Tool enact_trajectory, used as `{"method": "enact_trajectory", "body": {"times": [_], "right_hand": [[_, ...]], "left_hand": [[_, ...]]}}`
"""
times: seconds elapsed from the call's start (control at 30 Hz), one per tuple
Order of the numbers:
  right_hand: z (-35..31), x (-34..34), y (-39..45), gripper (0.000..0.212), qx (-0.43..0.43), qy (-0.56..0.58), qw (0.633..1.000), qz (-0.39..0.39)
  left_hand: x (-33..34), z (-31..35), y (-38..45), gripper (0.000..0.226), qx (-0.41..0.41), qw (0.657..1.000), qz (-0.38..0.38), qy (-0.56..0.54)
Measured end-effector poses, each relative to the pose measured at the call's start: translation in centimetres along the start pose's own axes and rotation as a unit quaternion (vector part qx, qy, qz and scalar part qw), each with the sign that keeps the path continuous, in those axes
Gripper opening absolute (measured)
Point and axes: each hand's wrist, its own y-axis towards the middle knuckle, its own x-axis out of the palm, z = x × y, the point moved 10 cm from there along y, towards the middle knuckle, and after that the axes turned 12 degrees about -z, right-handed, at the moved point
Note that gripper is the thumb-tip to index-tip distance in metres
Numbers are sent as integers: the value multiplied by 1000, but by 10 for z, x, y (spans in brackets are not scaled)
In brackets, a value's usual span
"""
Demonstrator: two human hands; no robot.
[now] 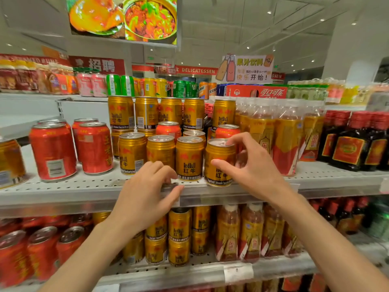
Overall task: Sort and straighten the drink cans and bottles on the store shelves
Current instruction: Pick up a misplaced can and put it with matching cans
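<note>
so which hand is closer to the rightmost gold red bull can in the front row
Right. The right hand wraps that Red Bull can, thumb on its front and fingers at its top rim. The left hand sits lower and to the left, at the shelf edge.

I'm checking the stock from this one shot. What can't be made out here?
All in the head view:
- Gold can held by the right hand: label partly covered by the thumb.
- Shelf-edge price tag: hidden under the left hand.
- Rear cans: blocked by the front row.
- Red cans lower left: blurred, print unreadable.
</note>
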Motion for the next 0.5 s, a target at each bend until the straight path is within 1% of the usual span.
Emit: {"method": "enact_trajectory", "body": {"times": [0.07,0.2,0.27,0.33,0.37,0.43,0.5], "right_hand": [[0,-4,2,36,-16,7,1000,-8],[5,-10,9,19,-22,29,998,-56],[4,-22,14,19,-25,11,999,-38],[-2,-38,23,22,-25,-49,998,2],[-6,-43,30,25,-19,-84,996,10],[-8,-41,46,30,14,-140,990,-16],[-1,-29,60,34,61,-181,979,-67]], "left_hand": [[-8,5,5,27,8,1000,19,-5],[-27,32,23,40,43,996,79,20],[-27,51,36,47,68,992,90,55],[-22,66,50,53,85,989,78,91],[-18,69,56,56,88,989,68,102],[-11,67,66,60,79,991,44,103],[-7,62,71,61,69,994,29,82]]}}
